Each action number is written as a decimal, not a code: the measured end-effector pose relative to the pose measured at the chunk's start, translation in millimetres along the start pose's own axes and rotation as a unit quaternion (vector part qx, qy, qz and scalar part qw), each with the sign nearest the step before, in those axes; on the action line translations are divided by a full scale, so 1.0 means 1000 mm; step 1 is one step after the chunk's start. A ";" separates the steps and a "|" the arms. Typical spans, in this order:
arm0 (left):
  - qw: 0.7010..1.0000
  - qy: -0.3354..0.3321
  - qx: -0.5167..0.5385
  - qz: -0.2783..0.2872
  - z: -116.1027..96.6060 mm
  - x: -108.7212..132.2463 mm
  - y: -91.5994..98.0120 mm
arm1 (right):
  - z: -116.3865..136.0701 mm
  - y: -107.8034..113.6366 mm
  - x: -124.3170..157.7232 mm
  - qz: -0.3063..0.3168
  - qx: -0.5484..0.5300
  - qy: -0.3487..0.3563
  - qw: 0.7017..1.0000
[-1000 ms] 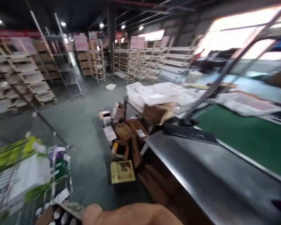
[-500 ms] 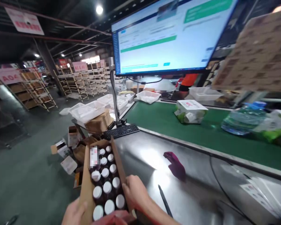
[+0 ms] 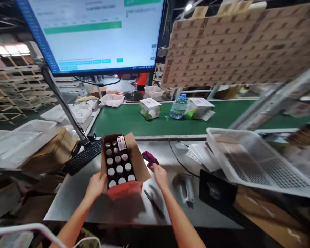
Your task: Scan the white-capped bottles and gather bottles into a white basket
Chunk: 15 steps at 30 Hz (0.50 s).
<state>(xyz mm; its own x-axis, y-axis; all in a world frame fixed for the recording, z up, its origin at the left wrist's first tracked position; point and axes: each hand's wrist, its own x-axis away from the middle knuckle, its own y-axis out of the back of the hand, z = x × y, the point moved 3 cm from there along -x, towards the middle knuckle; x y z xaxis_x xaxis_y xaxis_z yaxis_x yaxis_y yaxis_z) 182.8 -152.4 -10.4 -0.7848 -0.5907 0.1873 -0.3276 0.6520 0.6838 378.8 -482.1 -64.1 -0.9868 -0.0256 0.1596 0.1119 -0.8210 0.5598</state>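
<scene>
Carton of bottles [image 3: 120, 165] on steel table [image 3: 74, 203], left hand [image 3: 96, 185] fingers clamped on its near-left corner, right hand [image 3: 160, 175] open just beside it.

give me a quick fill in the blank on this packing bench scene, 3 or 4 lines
1. The open cardboard box on the steel bench is filled with bottles that have ____ caps.
2. The left hand grips the box, while the right hand is beside it, next to a ____ cloth.
3. The water bottle stands on a ____ belt.
4. A black ____ lies on the bench to the left of the box.

Missing words: white; purple; green; keyboard
</scene>
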 end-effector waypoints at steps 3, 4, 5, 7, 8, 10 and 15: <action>1.000 -0.009 -0.018 0.019 0.010 -0.007 0.000 | -0.067 0.044 0.027 -0.210 0.058 -0.144 0.965; 0.999 -0.017 -0.018 0.023 0.012 -0.007 -0.001 | -0.089 0.058 0.039 -0.248 0.074 -0.197 0.946; 0.999 -0.025 -0.019 0.026 0.013 -0.006 -0.001 | -0.109 0.069 0.048 -0.259 0.083 -0.239 0.932; 0.998 -0.040 -0.028 0.035 0.013 -0.004 -0.002 | -0.139 0.086 0.055 -0.235 0.090 -0.283 0.925; 0.997 -0.046 -0.035 0.043 0.011 -0.004 -0.002 | -0.148 0.092 0.052 -0.217 0.094 -0.287 0.928; 0.995 -0.050 -0.054 0.065 0.007 -0.003 -0.003 | -0.158 0.099 0.038 -0.194 0.109 -0.276 0.935; 0.991 -0.052 -0.067 0.103 -0.001 -0.002 -0.001 | -0.150 0.096 -0.011 -0.175 0.138 -0.226 0.948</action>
<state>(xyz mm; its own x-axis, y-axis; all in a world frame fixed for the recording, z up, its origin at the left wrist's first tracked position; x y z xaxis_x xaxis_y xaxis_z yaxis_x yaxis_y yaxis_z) 185.3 -152.4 -10.3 -0.8799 -0.3952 0.2638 -0.0878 0.6808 0.7271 383.3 -646.2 -134.7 -0.8256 0.5191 0.2212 -0.1256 -0.5512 0.8249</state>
